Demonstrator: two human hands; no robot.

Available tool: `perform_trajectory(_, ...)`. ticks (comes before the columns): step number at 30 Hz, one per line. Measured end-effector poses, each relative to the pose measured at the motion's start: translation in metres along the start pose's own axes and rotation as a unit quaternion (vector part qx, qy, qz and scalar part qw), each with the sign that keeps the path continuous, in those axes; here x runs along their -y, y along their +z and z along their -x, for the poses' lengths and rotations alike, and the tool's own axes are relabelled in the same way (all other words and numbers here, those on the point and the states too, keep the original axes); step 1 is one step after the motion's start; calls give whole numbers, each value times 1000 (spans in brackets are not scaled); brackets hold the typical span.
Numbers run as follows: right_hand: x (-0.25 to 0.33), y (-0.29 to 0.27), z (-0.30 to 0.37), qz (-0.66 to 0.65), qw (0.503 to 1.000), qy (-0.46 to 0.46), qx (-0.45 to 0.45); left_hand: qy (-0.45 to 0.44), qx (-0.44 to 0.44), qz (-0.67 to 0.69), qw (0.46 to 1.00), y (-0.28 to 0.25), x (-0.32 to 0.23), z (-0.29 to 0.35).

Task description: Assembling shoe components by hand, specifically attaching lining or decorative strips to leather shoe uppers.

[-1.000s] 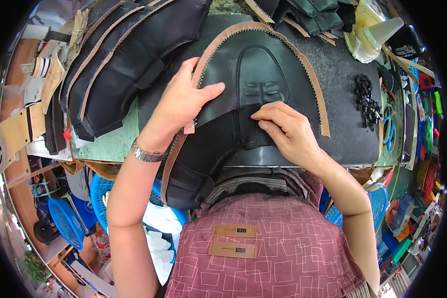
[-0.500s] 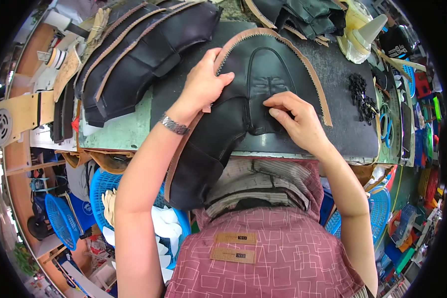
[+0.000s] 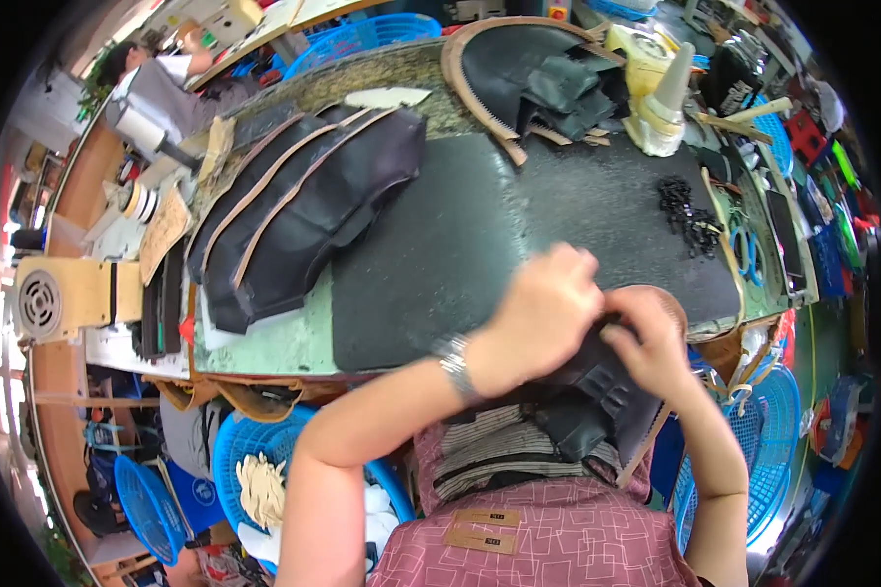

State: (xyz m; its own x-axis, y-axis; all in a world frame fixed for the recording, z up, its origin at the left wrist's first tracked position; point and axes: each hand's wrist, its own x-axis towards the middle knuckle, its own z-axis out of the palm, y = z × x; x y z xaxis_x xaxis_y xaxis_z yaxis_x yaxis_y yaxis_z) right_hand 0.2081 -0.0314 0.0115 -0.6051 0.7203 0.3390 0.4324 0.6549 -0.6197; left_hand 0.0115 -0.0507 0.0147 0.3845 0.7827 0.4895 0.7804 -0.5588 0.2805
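Observation:
A black leather shoe upper (image 3: 612, 386) with a tan pinked edge is now low over my lap, at the front edge of the bench. Its far end is gripped by my right hand (image 3: 651, 338), thumb and fingers closed on it. Close beside that, my left hand (image 3: 548, 313), with a metal band on the wrist, is curled into a fist against the upper. What its fingers hold, if anything, is hidden. Overlapping black uppers (image 3: 308, 215) with tan edges lie on the bench to the left. Another black upper (image 3: 494, 88) rests at the back.
A black mat (image 3: 411, 274) covers the bench middle. To the right are a glue bottle with a grey cone nozzle (image 3: 671, 83), a heap of black cords (image 3: 690, 215) and blue-handled scissors (image 3: 747, 254). Blue baskets (image 3: 227, 440) stand below. A person (image 3: 171, 68) sits far left.
The upper has come off the mat toward my lap and turned. My left hand has moved right, from the upper's edge to beside my right hand, its fingers now curled. The view has shifted.

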Motion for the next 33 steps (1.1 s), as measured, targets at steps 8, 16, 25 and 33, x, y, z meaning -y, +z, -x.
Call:
perform_trajectory(8,-19,8,23,104,968,-227,26,-259,186,-334,887,-85,226,-24)
perform_trajectory(16,-104,-62,-12,181,948,235,-115,-300,174,-12,938,-156,87,-70)
perform_trajectory(25,-48,-58,46,40,929,351,113,-305,275,319,854,-33,17,6)
perform_trajectory(33,-24,-76,76,-498,701,509,-32,-383,319,496,711,-7,30,-38)
